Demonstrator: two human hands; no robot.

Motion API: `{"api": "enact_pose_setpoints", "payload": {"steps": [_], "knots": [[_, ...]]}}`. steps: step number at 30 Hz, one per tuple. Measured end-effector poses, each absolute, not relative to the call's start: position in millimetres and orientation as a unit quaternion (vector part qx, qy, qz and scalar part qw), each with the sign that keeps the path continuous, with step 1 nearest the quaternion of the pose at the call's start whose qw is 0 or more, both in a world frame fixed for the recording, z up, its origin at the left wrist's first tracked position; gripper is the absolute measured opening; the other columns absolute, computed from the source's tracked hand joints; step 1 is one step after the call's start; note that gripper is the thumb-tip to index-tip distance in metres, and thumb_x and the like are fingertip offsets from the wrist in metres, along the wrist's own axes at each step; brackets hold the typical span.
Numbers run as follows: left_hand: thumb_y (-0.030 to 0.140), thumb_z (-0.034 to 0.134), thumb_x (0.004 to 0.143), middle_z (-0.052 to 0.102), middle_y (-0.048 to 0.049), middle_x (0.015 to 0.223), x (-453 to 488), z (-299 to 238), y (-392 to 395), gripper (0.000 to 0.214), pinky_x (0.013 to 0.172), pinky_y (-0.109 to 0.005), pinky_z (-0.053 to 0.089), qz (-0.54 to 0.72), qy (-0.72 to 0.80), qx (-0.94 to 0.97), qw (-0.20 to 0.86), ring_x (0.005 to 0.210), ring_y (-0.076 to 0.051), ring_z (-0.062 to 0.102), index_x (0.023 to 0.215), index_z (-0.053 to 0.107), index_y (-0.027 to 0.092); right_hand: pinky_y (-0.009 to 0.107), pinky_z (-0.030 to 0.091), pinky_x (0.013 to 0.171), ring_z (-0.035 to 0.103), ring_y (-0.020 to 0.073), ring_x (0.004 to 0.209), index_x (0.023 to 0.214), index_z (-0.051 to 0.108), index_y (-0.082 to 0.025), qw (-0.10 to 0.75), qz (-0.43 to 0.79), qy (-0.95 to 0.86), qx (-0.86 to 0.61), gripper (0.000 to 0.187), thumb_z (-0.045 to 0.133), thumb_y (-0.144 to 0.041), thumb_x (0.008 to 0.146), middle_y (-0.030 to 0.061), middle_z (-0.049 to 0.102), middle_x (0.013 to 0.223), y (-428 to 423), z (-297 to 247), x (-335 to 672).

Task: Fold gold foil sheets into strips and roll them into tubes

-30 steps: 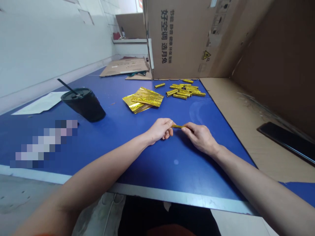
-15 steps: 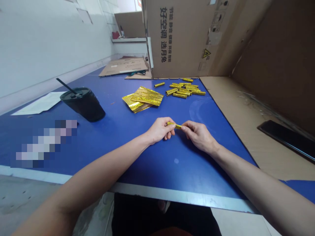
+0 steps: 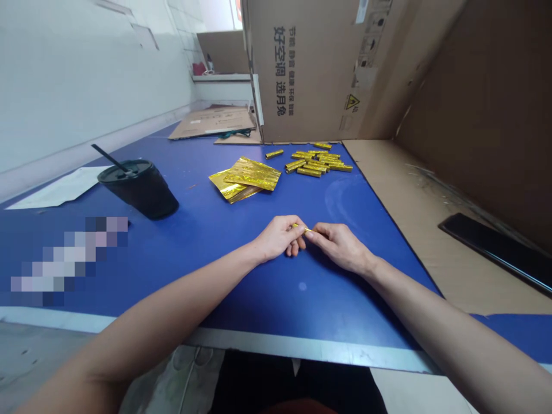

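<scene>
Going left to right, with the hands as the center of the clock and 12 straight ahead: way out at 9 o'clock on the blue table (image 3: 181, 276) there was a white sheet of paper (image 3: 56, 188) lying flat, and just below it a pixelated blur (image 3: 64, 261) that I can't make out at all. Closer in, also around 9, stood a black tumbler (image 3: 140, 190) with a lid and a straw (image 3: 110, 159) poking out. At about 11 o'clock there was a loose stack of gold foil sheets (image 3: 245, 181). Dead center, the left hand (image 3: 278, 238) was closed up, pinching a small gold roll (image 3: 301, 227), and the right hand (image 3: 340, 247) had its fingertips closed on the other end, so both hands were gripping it and nearly touching. The fingers hid most of the roll, only a sliver showed. At 12 o'clock sat a pile of gold rolls (image 3: 313, 163) right by the table's far edge, with a cardboard box (image 3: 310, 69) with Chinese print standing just behind them. Over at 3 o'clock a black phone (image 3: 495, 250) lay on a cardboard sheet (image 3: 414, 230) beside the table.
</scene>
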State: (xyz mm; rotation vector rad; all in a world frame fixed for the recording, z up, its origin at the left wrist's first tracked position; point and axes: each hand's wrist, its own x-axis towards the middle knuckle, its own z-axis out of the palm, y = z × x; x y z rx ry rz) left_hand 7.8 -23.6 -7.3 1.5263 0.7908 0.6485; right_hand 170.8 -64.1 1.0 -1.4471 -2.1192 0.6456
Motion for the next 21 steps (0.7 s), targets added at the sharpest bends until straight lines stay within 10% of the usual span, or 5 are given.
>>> {"api": "enact_pose_setpoints", "payload": {"steps": [21], "knots": [[0.027, 0.049, 0.083, 0.055, 0.0038, 0.046, 5.5, -3.6, -22.2, 0.019, 0.030, -0.012, 0.030, 0.321, 0.376, 0.664, 0.562, 0.029, -0.004, 0.044, 0.070, 0.046, 0.014, 0.022, 0.023, 0.044, 0.029, 0.0076, 0.045, 0.060, 0.042, -0.019, 0.274, 0.295, -0.751, -0.523, 0.033, 0.039, -0.042, 0.083, -0.0064, 0.033, 0.049, -60.6, 0.4, 177.9]]}}
